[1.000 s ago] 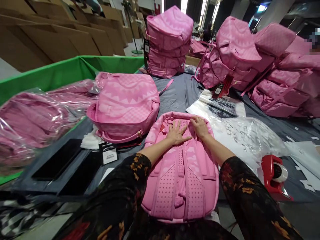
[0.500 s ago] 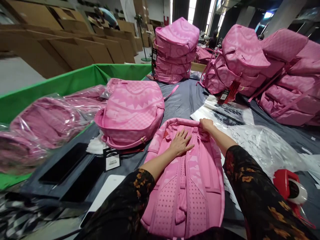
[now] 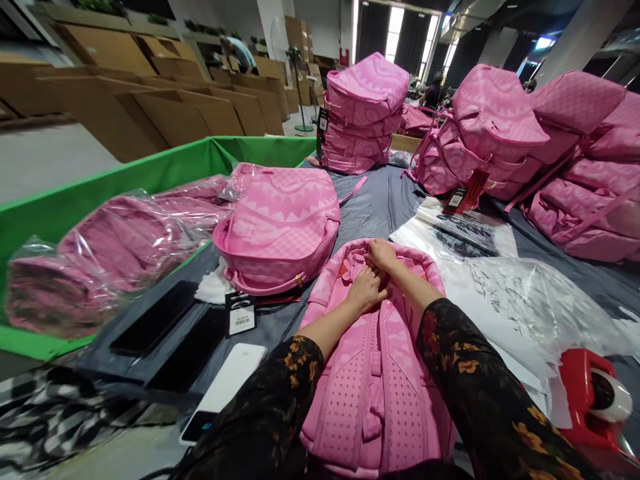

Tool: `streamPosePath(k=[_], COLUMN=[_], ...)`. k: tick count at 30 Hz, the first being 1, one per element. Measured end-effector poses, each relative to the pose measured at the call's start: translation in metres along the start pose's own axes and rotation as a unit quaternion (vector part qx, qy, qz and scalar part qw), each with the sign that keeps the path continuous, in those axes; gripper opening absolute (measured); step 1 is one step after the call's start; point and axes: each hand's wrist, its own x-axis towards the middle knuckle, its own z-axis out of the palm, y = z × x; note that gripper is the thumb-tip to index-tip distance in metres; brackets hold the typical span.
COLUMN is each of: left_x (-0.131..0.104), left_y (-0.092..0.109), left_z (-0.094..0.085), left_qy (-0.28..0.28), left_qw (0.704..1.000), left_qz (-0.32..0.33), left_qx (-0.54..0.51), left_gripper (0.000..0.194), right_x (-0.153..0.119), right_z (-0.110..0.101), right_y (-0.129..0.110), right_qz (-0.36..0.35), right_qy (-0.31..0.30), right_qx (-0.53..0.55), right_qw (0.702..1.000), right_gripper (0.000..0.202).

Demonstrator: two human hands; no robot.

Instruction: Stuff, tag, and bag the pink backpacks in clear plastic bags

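- At the far left, bagged backpacks [image 3: 100,257] in clear plastic lie against the green bin wall [image 3: 150,170].
- Near left on the grey desk [image 3: 373,203] sit dark flat trays [image 3: 155,327], a hang tag [image 3: 241,312] and a white phone [image 3: 225,390].
- Just right of those, an upright-lying pink backpack [image 3: 280,223] rests face up, beside but apart from the one being handled.
- In the middle, the face-down backpack [image 3: 373,373] lies with its long axis running near to far, straps up, its top end pointing away from the person.
- The left hand [image 3: 367,290] rests curled on the upper back panel, fingers bent together against the fabric.
- The right hand [image 3: 383,255] lies just beyond it, touching it, fingers pinched at the top handle area; whether it actually grips the loop I cannot tell. It is the hand nearer the bag's top edge.
- To the right lie plastic bags [image 3: 520,293], then a red tape dispenser [image 3: 593,400] at the near right.
- Far behind, stacked pink backpacks [image 3: 490,127] pile up.
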Motion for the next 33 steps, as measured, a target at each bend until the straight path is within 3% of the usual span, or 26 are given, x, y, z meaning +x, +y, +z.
streamPosePath(k=[5,9,12,15,18,20,22,24,26,28,31,33], left_x=[0.000,0.002,0.003,0.008,0.017,0.026,0.032,0.031,0.015,-0.015,-0.065,-0.085], left_y=[0.007,0.008,0.006,0.004,0.000,-0.004,-0.006,-0.002,0.010,0.030,0.063,0.075], left_z=[0.000,-0.003,-0.009,-0.013,-0.014,-0.014,-0.019,-0.030,-0.048,-0.068,-0.086,-0.080], left_qy=[-0.010,-0.023,0.010,0.018,0.014,0.019,0.014,-0.003,-0.031,-0.085,-0.190,-0.227], left_qw=[1.000,0.998,0.991,0.983,0.986,0.986,0.986,0.988,0.990,0.991,0.960,0.927], left_qz=[-0.010,-0.051,-0.129,-0.177,-0.164,-0.164,-0.165,-0.154,-0.130,-0.068,0.137,0.257], left_qx=[0.021,0.036,0.041,0.048,0.041,0.020,-0.001,-0.018,-0.038,-0.080,-0.153,-0.150], left_gripper=[0.047,0.051,0.049,0.044,0.038,0.037,0.037,0.036,0.033,0.032,0.036,0.040], right_x=[-0.021,0.005,0.014,-0.029,-0.110,-0.157,-0.182,-0.186,-0.179,-0.172,-0.167,-0.165], right_z=[0.010,0.012,0.002,-0.009,-0.015,-0.013,-0.004,0.010,0.023,0.032,0.042,0.046], right_y=[0.010,0.004,0.001,0.006,0.006,-0.001,-0.011,-0.018,-0.019,-0.020,-0.021,-0.022], right_qz=[-0.005,0.086,0.094,0.026,-0.053,-0.067,-0.051,-0.020,-0.001,0.001,0.006,0.013], right_qy=[0.004,0.002,-0.021,-0.034,0.006,0.018,0.007,0.000,0.012,0.027,0.031,0.037], right_qx=[0.049,0.074,0.092,0.125,0.127,0.101,0.074,0.057,0.052,0.056,0.066,0.075], right_qw=[0.999,0.994,0.991,0.991,0.990,0.992,0.996,0.998,0.999,0.998,0.997,0.996], right_gripper=[0.024,0.027,0.031,0.037,0.044,0.050,0.052,0.052,0.051,0.051,0.052,0.053])
